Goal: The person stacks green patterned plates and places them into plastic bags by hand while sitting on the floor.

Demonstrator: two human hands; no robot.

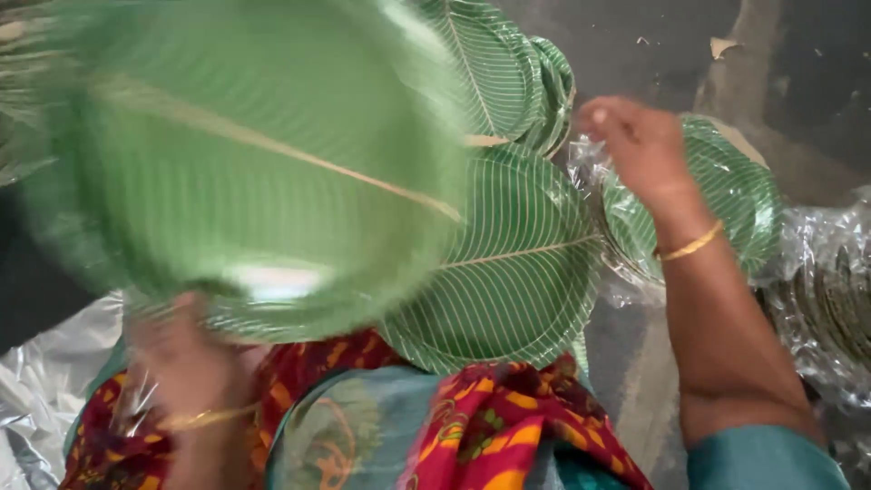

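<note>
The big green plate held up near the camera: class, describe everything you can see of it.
The big green plate is round and shallow, printed like a leaf with a pale midrib and fine side veins. It looks like glossy coated paper. It is motion-blurred and tilted towards the camera. The left hand grips its lower rim, and it covers part of the plates behind.

A large green leaf-print plate (245, 172), blurred, is held up by the left hand (186, 358) and blocks most of the near left. Just beyond its right edge, a flat plate (517, 263) and a far stack of plates (513, 77) fill the middle. The right hand (635, 145) and its forearm cross over a plastic-wrapped plate stack (735, 195) at the right. Crinkled clear wrap (830, 290) crowds the right edge. Bare dark floor (635, 54) lies open at the far right, and a narrow strip runs between the flat plate and the forearm.
</note>
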